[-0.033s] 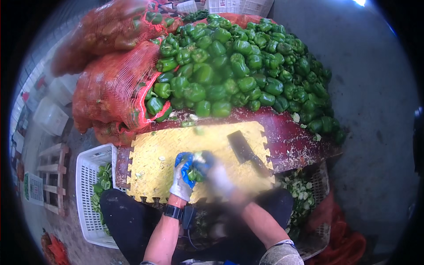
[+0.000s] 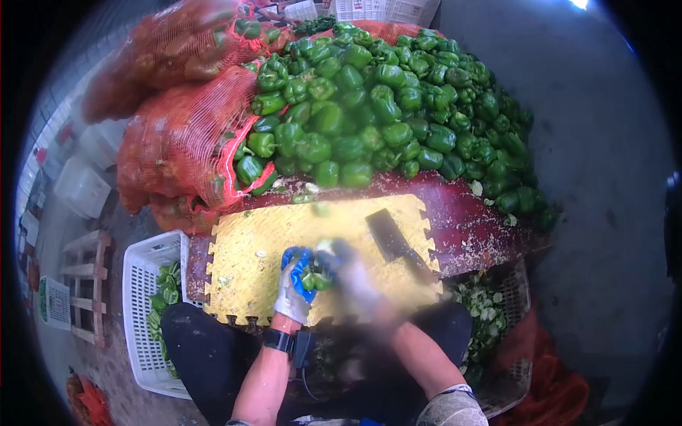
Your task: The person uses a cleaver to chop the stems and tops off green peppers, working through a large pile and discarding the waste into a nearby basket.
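Above the yellow foam mat (image 2: 241, 234), my left hand (image 2: 293, 284), in a blue and white glove, is closed round a green bell pepper (image 2: 317, 282). Close on its right is my gloved right hand (image 2: 342, 266), blurred, with its fingers drawn in against the pepper. A small pale piece (image 2: 325, 246) shows at the right fingertips; what it is cannot be made out. A cleaver (image 2: 389, 234) with a dark broad blade lies on the mat to the right, untouched by either hand.
A large heap of green peppers (image 2: 383, 106) rises behind the mat, beside red mesh sacks (image 2: 181, 142). At my left stands a white crate (image 2: 135, 312) with pepper pieces; at my right, another crate (image 2: 522, 376) holds pale-green scraps. Crumbs litter the dark red board (image 2: 483, 234).
My right hand has shifted slightly right, and a little more of the pepper shows between the hands. The left hand stays nearly in place, still gripping the pepper.
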`<state>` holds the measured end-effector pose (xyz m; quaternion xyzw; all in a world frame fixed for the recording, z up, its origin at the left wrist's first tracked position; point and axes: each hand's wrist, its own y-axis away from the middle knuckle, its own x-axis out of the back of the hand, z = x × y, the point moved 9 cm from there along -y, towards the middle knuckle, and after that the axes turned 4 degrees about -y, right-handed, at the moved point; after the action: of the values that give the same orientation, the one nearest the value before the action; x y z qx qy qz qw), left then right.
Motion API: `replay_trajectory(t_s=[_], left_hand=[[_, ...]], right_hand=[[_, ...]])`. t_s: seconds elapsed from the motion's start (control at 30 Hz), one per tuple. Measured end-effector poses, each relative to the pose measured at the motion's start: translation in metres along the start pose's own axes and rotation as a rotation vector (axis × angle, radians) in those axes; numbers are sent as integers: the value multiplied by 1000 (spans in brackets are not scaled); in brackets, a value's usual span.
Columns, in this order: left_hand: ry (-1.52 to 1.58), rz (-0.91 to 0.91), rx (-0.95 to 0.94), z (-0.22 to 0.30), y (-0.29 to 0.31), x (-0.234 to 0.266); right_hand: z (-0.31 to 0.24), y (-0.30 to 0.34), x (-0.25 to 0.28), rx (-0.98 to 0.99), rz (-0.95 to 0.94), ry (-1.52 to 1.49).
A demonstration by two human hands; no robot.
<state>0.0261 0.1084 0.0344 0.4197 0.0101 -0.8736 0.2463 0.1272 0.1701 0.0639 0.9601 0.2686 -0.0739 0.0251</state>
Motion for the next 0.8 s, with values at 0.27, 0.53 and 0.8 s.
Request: replay_trajectory(t_s=[0.27, 0.53, 0.8], left_hand=[[-88, -32, -78, 11, 3, -23], [-1516, -50, -412, 32, -8, -46], [-1039, 498, -576, 259, 20, 80]], right_hand=[[-9, -22, 58, -17, 241, -378], [-28, -16, 66, 240, -26, 860], [-136, 60, 232, -170, -194, 1573]])
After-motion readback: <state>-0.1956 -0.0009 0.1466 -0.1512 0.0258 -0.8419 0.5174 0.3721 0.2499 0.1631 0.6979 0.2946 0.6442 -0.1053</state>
